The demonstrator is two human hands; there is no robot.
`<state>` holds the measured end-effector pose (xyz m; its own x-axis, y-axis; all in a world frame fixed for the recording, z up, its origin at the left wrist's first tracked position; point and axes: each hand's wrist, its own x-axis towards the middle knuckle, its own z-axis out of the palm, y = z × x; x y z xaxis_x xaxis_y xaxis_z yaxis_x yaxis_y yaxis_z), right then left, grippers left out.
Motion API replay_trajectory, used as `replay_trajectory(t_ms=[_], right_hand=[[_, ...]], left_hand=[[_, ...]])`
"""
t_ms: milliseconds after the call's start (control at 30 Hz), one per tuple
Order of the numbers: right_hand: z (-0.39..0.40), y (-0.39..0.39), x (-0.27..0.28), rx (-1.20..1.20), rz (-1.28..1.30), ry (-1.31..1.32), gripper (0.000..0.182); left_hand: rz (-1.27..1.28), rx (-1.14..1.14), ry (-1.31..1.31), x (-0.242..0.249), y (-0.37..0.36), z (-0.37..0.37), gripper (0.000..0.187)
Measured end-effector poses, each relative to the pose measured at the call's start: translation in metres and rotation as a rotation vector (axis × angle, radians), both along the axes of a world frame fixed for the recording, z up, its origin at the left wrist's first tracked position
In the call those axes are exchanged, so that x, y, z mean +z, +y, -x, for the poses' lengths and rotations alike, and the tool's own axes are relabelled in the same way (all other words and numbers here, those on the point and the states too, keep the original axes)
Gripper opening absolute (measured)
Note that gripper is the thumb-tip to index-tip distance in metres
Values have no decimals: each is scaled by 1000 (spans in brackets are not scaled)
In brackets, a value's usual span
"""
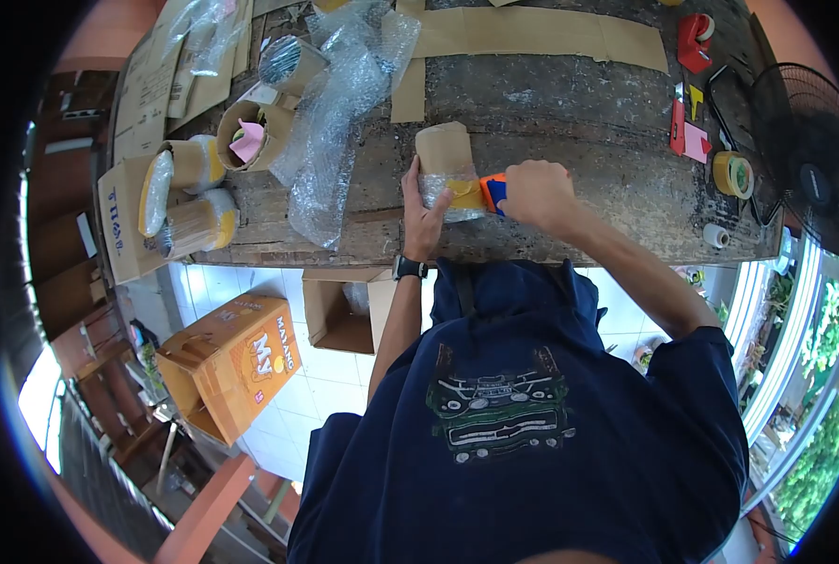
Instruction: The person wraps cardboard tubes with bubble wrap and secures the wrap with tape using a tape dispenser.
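Observation:
A cardboard-wrapped roll [444,148] lies on the wooden table, its near end covered in bubble wrap with a band of yellow tape [464,195]. My left hand [424,214] is closed around the left side of this roll, thumb over the wrapped end. On the right, my right hand [540,195] grips an orange and blue tool [495,193], whose front touches the taped right side of the roll. The far part of the tool is hidden by my fingers.
Bubble wrap [330,141] and several cardboard rolls cover the table's left. At right are a red tape dispenser [695,42], a red cutter [677,127], a tape roll [734,175] and a fan [819,179]. An orange box [250,357] stands below the table.

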<state>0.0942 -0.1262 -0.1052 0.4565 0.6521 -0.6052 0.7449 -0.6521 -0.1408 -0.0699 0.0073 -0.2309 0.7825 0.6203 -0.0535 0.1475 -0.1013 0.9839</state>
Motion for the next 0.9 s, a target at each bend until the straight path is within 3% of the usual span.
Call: replay_trajectory(t_ms=[67, 133, 267, 333, 433, 500, 567, 667, 833, 900], right_hand=[[12, 0, -14, 60, 19, -129, 27], [11, -6, -6, -59, -80, -120, 28], [-3, -22, 14, -283, -168, -156, 35], [-13, -36, 1, -359, -230, -305, 40], [-30, -54, -41, -376, -241, -405, 40], [-35, -63, -66, -359, -261, -458, 39], [-29, -68, -82, -360, -323, -476, 37], [-24, -78, -107, -395, -404, -399, 32], [0, -83, -80, -391, -629, -612, 44], [6, -83, -68, -422, -772, -482, 52]], left_hand=[[19, 9, -1, -7, 4, 5, 73], [13, 11, 14, -20, 17, 15, 70], [-169, 18, 158, 4, 16, 21, 64], [-190, 1, 143, 19, 13, 23, 63], [-90, 103, 159, 1, 13, 13, 55], [-81, 193, 502, 53, 2, -13, 64], [-153, 224, 821, 78, -10, -33, 86], [-254, 227, 767, 63, -14, -33, 109], [-78, 150, 610, 59, -1, -12, 107], [-45, 165, 440, 53, 0, -1, 108]])
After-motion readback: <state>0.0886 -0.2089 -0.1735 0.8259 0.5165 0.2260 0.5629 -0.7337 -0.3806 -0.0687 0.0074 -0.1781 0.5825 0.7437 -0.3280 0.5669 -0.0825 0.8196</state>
